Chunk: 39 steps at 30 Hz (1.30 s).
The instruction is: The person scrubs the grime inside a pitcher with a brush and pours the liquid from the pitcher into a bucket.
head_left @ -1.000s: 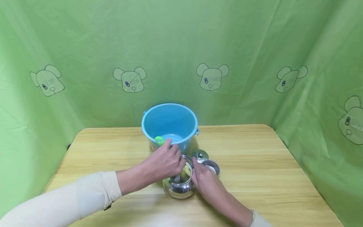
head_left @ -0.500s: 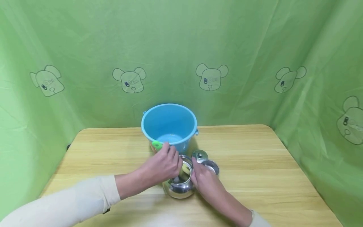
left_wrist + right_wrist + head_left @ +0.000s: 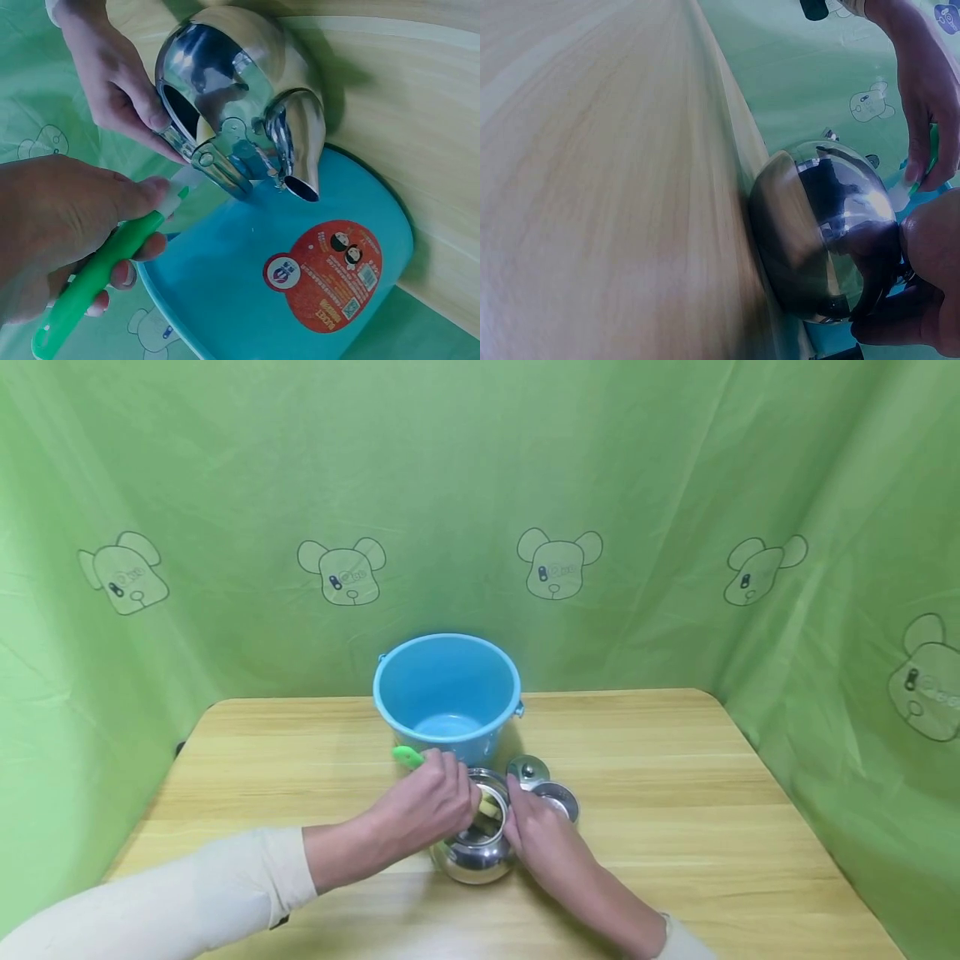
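Observation:
My left hand [image 3: 435, 800] grips the green handle [image 3: 94, 277] of a cup brush over a shiny steel teapot [image 3: 474, 865]. The handle slants, its free end to the left, and a pale shaft [image 3: 182, 180] leads into the teapot's mouth. Inside the opening shows the brush's yellow sponge head [image 3: 489, 808]. On the other side, my right hand [image 3: 546, 839] holds the teapot by its rim, thumb and fingers at the edge. A short spout [image 3: 300, 154] points toward the bucket. In the right wrist view, the teapot's rounded body [image 3: 821, 232] hides the opening.
Right behind the teapot stands a blue bucket [image 3: 448, 670] with a red label [image 3: 337, 277] on its side. A round lid [image 3: 528, 768] and a small steel cup [image 3: 564, 800] lie beyond my right hand. Green cloth [image 3: 450, 468] encloses the wooden table [image 3: 675, 777].
My left hand has shifted slightly left and toward me, and the brush handle's end has dropped from the bucket's rim to lower left. My right hand and the teapot stay in place.

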Tool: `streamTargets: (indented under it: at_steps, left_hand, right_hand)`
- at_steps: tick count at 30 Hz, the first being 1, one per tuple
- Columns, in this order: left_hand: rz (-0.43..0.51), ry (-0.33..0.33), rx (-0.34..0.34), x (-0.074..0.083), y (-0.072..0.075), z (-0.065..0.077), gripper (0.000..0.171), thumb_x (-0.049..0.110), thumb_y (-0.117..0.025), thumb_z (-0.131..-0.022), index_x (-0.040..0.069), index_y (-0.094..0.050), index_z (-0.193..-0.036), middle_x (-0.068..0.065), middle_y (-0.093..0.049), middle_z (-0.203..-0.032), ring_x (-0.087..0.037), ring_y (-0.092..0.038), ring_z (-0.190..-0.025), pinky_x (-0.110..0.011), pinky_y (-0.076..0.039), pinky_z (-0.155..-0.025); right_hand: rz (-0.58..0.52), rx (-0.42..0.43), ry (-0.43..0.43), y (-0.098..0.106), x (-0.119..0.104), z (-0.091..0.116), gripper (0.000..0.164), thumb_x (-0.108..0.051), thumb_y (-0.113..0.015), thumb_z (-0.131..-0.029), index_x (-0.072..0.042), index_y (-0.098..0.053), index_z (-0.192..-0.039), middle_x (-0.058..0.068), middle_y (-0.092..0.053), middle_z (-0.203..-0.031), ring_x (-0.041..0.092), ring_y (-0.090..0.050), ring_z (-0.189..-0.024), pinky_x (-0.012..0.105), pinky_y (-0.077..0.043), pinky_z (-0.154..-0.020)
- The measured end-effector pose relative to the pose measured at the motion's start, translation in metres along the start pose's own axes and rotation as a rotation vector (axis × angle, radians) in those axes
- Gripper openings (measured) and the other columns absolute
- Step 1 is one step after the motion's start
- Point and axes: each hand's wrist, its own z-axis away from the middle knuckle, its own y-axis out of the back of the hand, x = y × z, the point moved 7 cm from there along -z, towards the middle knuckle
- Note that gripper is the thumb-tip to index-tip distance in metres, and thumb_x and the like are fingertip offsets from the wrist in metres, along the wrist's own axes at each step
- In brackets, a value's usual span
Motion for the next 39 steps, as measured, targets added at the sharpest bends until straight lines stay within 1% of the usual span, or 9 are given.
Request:
streamTargets:
  at_steps: [4,8,15,19,22,26,32,36,39]
  left_hand:
    - [-0.033,-0.035,-0.006,0.001,0.002,0.000,0.019,0.027,-0.051,-0.102,0.019,-0.053,-0.085,0.008,-0.054,-0.066,-0.010,-0.046,-0.061,-0.021,-0.041,-0.058]
    - [-0.045,-0.063,-0.032,0.001,0.002,-0.001,0.017,0.031,-0.050,-0.104,0.021,-0.052,-0.090,0.009,-0.055,-0.069,-0.011,-0.044,-0.065,-0.021,-0.037,-0.061]
    - [-0.017,-0.074,-0.054,-0.002,0.001,-0.001,0.010,0.032,-0.057,-0.100,0.026,-0.053,-0.093,0.008,-0.057,-0.073,-0.013,-0.046,-0.069,-0.022,-0.036,-0.064]
    - [-0.007,-0.099,-0.057,-0.004,0.000,-0.001,0.008,0.032,-0.059,-0.100,0.030,-0.054,-0.095,0.009,-0.056,-0.074,-0.012,-0.045,-0.071,-0.023,-0.035,-0.066]
    - [-0.005,-0.125,-0.056,-0.005,-0.001,0.000,0.006,0.033,-0.061,-0.099,0.033,-0.056,-0.100,0.009,-0.060,-0.078,-0.013,-0.047,-0.076,-0.023,-0.038,-0.069]
    - [-0.014,-0.154,-0.044,-0.008,0.000,0.001,0.015,0.033,-0.066,-0.097,0.036,-0.058,-0.109,0.009,-0.066,-0.086,-0.013,-0.051,-0.084,-0.025,-0.042,-0.076]
    - [-0.045,-0.187,-0.020,-0.011,-0.001,0.003,0.027,0.035,-0.068,-0.096,0.042,-0.056,-0.119,0.008,-0.066,-0.091,-0.013,-0.050,-0.088,-0.026,-0.041,-0.080]
    - [-0.058,-0.203,0.002,-0.012,-0.002,0.004,0.028,0.038,-0.068,-0.096,0.042,-0.056,-0.121,0.009,-0.066,-0.092,-0.013,-0.050,-0.089,-0.026,-0.040,-0.080]
    - [-0.043,-0.206,0.023,-0.012,-0.003,0.004,0.027,0.038,-0.069,-0.095,0.042,-0.057,-0.118,0.009,-0.065,-0.093,-0.012,-0.049,-0.089,-0.026,-0.040,-0.081]
  right_hand:
    - [-0.002,-0.007,-0.002,0.000,0.000,0.000,0.051,-0.004,-0.069,-0.089,0.014,-0.058,-0.135,0.003,-0.067,-0.075,0.009,-0.058,-0.064,0.017,-0.053,-0.058]
    - [0.002,-0.011,-0.002,0.000,0.000,0.000,0.051,-0.004,-0.069,-0.089,0.014,-0.058,-0.135,0.003,-0.068,-0.076,0.008,-0.057,-0.064,0.017,-0.053,-0.058]
    - [0.001,-0.011,-0.014,0.000,0.000,0.000,0.051,-0.004,-0.069,-0.089,0.014,-0.058,-0.135,0.005,-0.070,-0.078,0.010,-0.059,-0.066,0.017,-0.054,-0.059]
    - [0.003,-0.009,-0.010,0.000,0.000,0.000,0.051,-0.004,-0.069,-0.089,0.014,-0.058,-0.135,0.005,-0.070,-0.078,0.010,-0.059,-0.066,0.017,-0.054,-0.059]
    - [0.003,-0.013,-0.011,0.000,0.000,0.000,0.050,-0.004,-0.069,-0.089,0.014,-0.058,-0.135,0.004,-0.068,-0.077,0.008,-0.057,-0.065,0.016,-0.052,-0.058]
    - [-0.003,-0.011,-0.010,0.000,0.000,0.000,0.050,-0.003,-0.068,-0.089,0.015,-0.058,-0.135,0.004,-0.068,-0.076,0.008,-0.055,-0.064,0.016,-0.051,-0.057]
    - [0.004,0.003,0.001,0.001,0.000,0.000,0.050,-0.004,-0.068,-0.089,0.015,-0.058,-0.134,0.005,-0.069,-0.077,0.009,-0.057,-0.064,0.017,-0.052,-0.057]
    - [0.002,0.004,0.002,0.000,0.001,0.000,0.050,-0.004,-0.068,-0.089,0.015,-0.059,-0.134,0.005,-0.070,-0.078,0.008,-0.057,-0.064,0.016,-0.052,-0.057]
    - [-0.002,0.000,-0.004,0.000,0.001,0.000,0.050,-0.004,-0.068,-0.089,0.015,-0.058,-0.134,0.004,-0.069,-0.078,0.009,-0.057,-0.064,0.016,-0.052,-0.057]
